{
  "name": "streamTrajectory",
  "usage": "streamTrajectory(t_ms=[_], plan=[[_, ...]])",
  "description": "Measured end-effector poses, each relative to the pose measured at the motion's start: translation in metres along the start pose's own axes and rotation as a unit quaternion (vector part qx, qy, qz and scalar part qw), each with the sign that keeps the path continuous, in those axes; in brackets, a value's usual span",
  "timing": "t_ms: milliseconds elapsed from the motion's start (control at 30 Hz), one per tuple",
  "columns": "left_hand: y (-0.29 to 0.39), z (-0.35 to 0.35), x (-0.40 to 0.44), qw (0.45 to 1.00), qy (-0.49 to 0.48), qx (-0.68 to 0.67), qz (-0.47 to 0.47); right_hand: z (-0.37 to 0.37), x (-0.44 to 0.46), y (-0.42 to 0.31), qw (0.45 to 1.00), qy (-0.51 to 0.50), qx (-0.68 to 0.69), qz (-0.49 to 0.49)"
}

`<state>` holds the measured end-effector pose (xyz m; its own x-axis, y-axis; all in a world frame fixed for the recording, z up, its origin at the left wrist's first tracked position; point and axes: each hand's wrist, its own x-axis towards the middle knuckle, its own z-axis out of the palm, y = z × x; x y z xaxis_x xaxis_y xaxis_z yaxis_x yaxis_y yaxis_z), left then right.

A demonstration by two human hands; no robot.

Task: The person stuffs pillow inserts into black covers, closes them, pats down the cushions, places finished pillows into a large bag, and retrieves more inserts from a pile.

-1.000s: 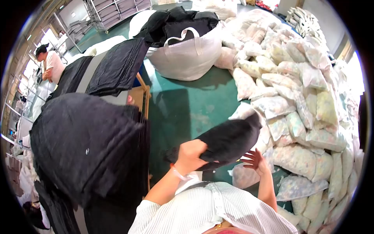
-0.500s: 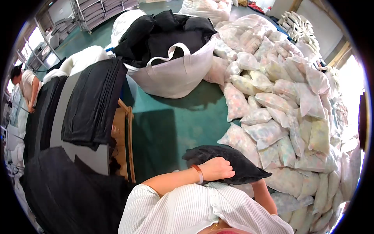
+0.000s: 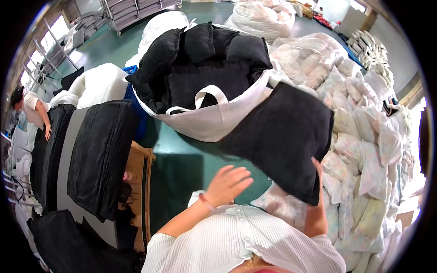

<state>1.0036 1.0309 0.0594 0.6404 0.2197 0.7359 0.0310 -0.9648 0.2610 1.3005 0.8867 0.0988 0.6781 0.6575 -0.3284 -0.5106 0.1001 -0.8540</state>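
Observation:
A black cushion [image 3: 291, 136] hangs in the air in front of my chest, spread flat and tilted. My right hand [image 3: 317, 170] grips its right edge, with most of the fingers hidden behind the fabric. Just left of the cushion, my left hand [image 3: 227, 184] is apart from it, fingers stretched out and holding nothing. Beyond both hands stands a large white bag [image 3: 195, 127] with loop handles, filled with several black cushions [image 3: 207, 82]. The held cushion overlaps the bag's right side in view.
White pillows with multicoloured filling [image 3: 359, 159] are heaped along the right. At left, folded black fabric [image 3: 100, 154] lies on a wooden-sided table [image 3: 143, 200]. A blue crate [image 3: 139, 113] is beside the white bag. Another person [image 3: 36, 109] works at far left.
The black cushion has gone from against my body up and forward, opening out flat. My left hand has come off it and spread its fingers; my right hand keeps hold. The view has shifted.

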Motion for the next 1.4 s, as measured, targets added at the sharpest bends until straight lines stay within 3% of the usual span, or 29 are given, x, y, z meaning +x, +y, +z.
streamTrajectory(t_ms=[33,67,133,167,200,267,367,433,700,767,800,833,900,967,1033,1067,1100,1233,1333,1400], plan=[[-0.017,0.000,0.001,0.998,0.039,0.009,-0.037,0.005,0.038,-0.010,1.000,-0.009,-0.015,-0.011],[-0.033,-0.002,-0.001,0.998,0.039,0.010,-0.042,0.009,0.076,-0.021,0.999,-0.017,-0.031,-0.023],[-0.066,-0.006,-0.011,0.988,0.029,0.035,-0.150,-0.001,0.174,-0.037,0.992,-0.056,-0.088,-0.068],[-0.083,-0.008,-0.016,0.988,0.026,0.039,-0.150,0.009,0.211,-0.044,0.986,-0.066,-0.113,-0.101],[-0.096,-0.010,-0.022,0.981,0.032,0.053,-0.185,-0.004,0.270,-0.048,0.988,-0.080,-0.119,-0.066],[-0.131,-0.019,-0.026,0.975,0.039,0.063,-0.209,0.029,0.326,-0.057,0.975,-0.080,-0.180,-0.102],[-0.165,-0.030,-0.029,0.953,0.053,0.076,-0.289,0.150,0.320,-0.070,0.957,-0.061,-0.192,-0.207],[-0.193,-0.032,-0.027,0.946,0.056,0.073,-0.312,0.155,0.413,-0.070,0.942,-0.100,-0.225,-0.229],[-0.226,-0.026,-0.016,0.852,0.106,0.146,-0.491,0.299,0.559,-0.080,0.968,-0.168,-0.158,-0.098],[-0.217,-0.018,-0.016,0.823,0.109,0.176,-0.530,0.287,0.676,-0.065,0.960,-0.234,-0.117,0.104],[-0.212,-0.009,-0.014,0.777,0.127,0.181,-0.589,0.277,0.757,-0.046,0.944,-0.229,-0.232,0.045],[-0.205,0.001,-0.009,0.728,0.139,0.185,-0.645,0.319,0.692,-0.046,0.936,-0.204,-0.287,-0.023],[-0.198,0.027,0.011,0.676,0.237,0.142,-0.683,0.333,0.731,-0.018,0.896,-0.192,-0.399,-0.029],[-0.201,0.060,0.022,0.649,0.269,0.122,-0.701,0.327,0.827,0.032,0.800,-0.163,-0.558,-0.152],[-0.204,0.087,0.039,0.613,0.242,0.114,-0.743,0.339,0.836,0.037,0.784,-0.224,-0.553,-0.171],[-0.206,0.097,0.051,0.633,0.215,0.132,-0.732,0.348,0.837,0.039,0.788,-0.166,-0.558,-0.200],[-0.207,0.102,0.066,0.634,0.199,0.121,-0.738,0.356,0.835,0.033,0.784,-0.108,-0.565,-0.232],[-0.219,0.110,0.080,0.655,0.168,0.151,-0.721,0.435,0.774,-0.035,0.681,-0.138,-0.525,-0.491],[-0.222,0.108,0.086,0.646,0.176,0.184,-0.719,0.475,0.701,-0.017,0.531,-0.150,-0.609,-0.570],[-0.216,0.106,0.090,0.633,0.196,0.201,-0.721,0.464,0.687,0.044,0.451,-0.193,-0.698,-0.521]])
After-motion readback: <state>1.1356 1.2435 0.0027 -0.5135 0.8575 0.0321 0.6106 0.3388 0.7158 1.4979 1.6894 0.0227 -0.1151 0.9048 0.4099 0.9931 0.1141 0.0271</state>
